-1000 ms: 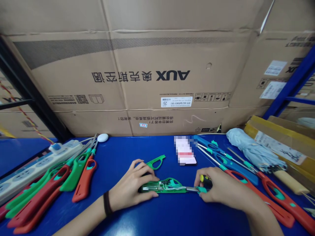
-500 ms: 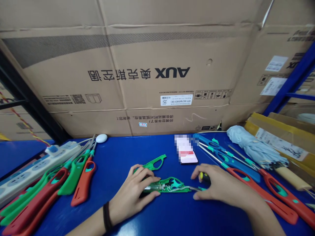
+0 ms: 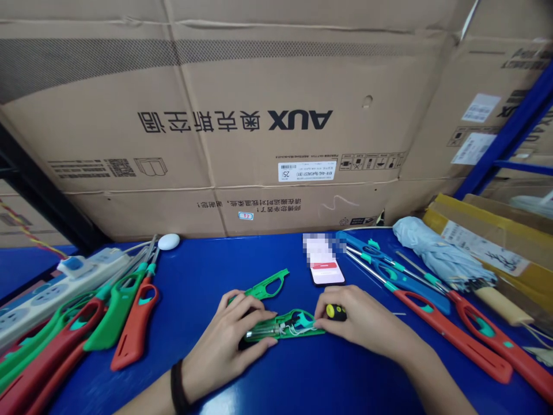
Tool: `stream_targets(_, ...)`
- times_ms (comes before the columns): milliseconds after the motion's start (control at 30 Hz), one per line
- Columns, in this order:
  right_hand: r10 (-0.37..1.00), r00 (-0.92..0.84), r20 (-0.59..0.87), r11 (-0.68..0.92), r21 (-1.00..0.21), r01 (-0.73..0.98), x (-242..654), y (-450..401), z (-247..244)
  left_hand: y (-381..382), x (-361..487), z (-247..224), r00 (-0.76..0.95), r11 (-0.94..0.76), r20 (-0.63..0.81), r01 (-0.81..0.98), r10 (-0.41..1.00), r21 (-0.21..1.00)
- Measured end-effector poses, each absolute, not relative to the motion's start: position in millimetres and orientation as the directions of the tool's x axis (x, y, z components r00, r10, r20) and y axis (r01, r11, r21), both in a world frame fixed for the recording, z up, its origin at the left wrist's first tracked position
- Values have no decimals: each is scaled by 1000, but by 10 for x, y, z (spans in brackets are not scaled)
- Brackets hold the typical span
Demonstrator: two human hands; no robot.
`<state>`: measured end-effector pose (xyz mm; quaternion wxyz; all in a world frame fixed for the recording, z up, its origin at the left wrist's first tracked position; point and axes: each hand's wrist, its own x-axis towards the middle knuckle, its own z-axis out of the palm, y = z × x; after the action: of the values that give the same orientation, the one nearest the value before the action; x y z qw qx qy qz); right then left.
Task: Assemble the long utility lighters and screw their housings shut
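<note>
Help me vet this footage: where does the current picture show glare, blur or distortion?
Head view: pale glare low on the blue table; pixel blocks partly cover the phone; white wires in the held green handle look slightly soft; black post and blue post lean apart, perhaps wide-angle distortion.

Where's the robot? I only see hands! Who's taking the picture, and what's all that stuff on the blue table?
There's no robot here: those are a person's own two bare hands. The camera is worn on their head, so you look forward and down, almost as they do. The left hand holds an open green shell with thin white wires inside. The right hand has a yellow-and-black handle tucked in it, with fingertips at the shell's other end. Another green piece lies just behind. On the blue table there's also a phone, long-nosed lighters on both sides, and a power strip at the left. Big cardboard stands behind.
</note>
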<state>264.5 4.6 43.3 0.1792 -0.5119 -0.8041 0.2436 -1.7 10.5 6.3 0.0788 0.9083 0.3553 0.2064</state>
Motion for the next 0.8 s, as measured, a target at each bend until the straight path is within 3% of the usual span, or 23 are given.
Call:
stream_targets(167,907,-406,112,379,-637,671,2690,46,489,105,-12,64,659,-722,296,622,691,302)
stream_targets(300,930,-311,196,365,-597,714,2723,115,444,96,-9,78,670,-736,306,604,676,305)
stream_targets(467,928,-321,190,373,-488,789,2624,109,368,83,-6,93,715,-784,323,549,620,290)
stream_targets(600,883,-457,108,446,-501,742,2484,23,358,80,-5,111,729,-797,325,536,603,278)
stream_targets(800,878,-478,13,412,-530,741,2402,-21,307,86,-22,95,736,-802,318,539,597,257)
